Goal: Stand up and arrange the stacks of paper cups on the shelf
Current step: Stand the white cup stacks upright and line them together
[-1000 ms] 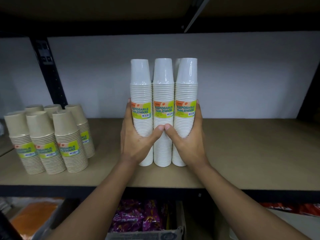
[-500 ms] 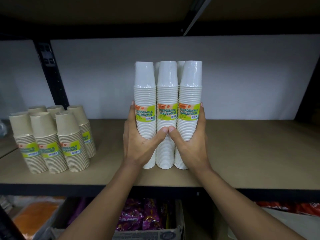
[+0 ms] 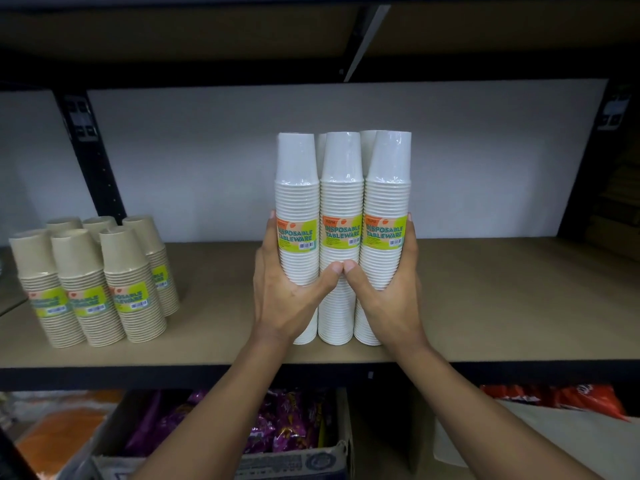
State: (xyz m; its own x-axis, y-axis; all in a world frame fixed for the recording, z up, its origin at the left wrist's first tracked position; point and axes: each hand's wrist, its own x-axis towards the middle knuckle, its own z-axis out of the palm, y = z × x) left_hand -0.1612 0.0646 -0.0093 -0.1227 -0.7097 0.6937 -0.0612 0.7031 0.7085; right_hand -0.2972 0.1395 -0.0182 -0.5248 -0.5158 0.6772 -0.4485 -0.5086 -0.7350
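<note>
Tall white cup stacks (image 3: 341,202) stand upright in a tight group on the brown shelf (image 3: 502,306), each wrapped with a green "Disposable Tableware" label; more white stacks show partly behind the front three. My left hand (image 3: 287,292) wraps the left side of the group and my right hand (image 3: 391,289) wraps the right side, thumbs meeting in front of the middle stack. Several shorter tan cup stacks (image 3: 97,285) stand upright at the shelf's left.
A black upright post (image 3: 90,150) rises behind the tan stacks, and a white wall backs the shelf. Below the shelf sits a cardboard box (image 3: 304,459) of purple packets, with orange and red packs to either side. An upper shelf hangs overhead.
The white stacks and both hands have shifted slightly to the right in view. The grip is unchanged and the stacks stay upright.
</note>
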